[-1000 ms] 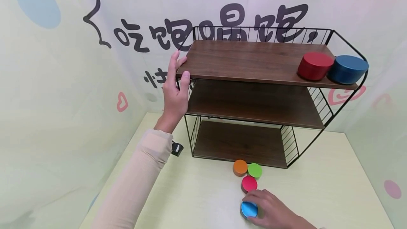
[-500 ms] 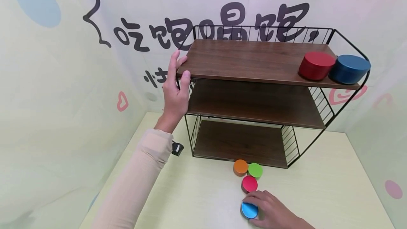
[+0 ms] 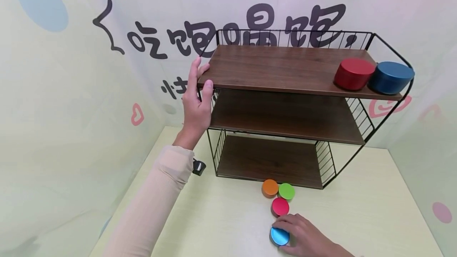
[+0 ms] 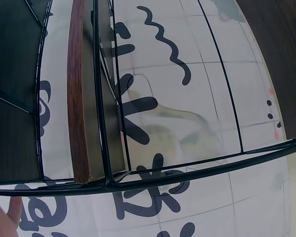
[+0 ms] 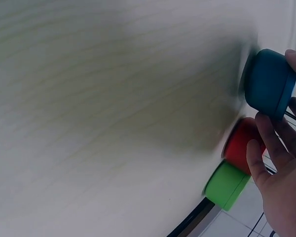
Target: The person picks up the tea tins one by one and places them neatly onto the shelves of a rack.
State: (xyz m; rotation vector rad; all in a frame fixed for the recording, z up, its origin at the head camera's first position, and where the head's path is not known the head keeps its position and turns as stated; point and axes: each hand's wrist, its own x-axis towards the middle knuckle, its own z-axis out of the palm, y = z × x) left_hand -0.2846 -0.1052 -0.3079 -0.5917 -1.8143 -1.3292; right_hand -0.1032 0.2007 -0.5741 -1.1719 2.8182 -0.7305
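Note:
At the left end of the three-tier shelf rack [image 3: 278, 66], my left hand [image 3: 197, 108] holds the top board's front corner. Its thumb lies on the front edge while other fingers reach up along the side; in the left wrist view only a bit of the hand [image 4: 2, 217] shows. My right hand [image 3: 303, 233] pinches a small round blue tin [image 3: 280, 236] at the table's front, thumb and fingers on opposite sides. The right wrist view shows the blue tin [image 5: 270, 84] beside a red tin [image 5: 242, 145]. Beyond it stand an orange tin [image 3: 269, 188] and a green tin [image 3: 286, 191].
Two larger tins, one dark red [image 3: 354, 74] and one dark blue [image 3: 390, 77], sit at the right end of the top board. A small black object [image 3: 198, 167] lies on the table [image 3: 214, 217] left of the rack. Printed cloth walls [image 3: 71, 130] enclose the table.
Both hands stay in place, and the tins have not visibly moved. The head view shifts only very slightly.

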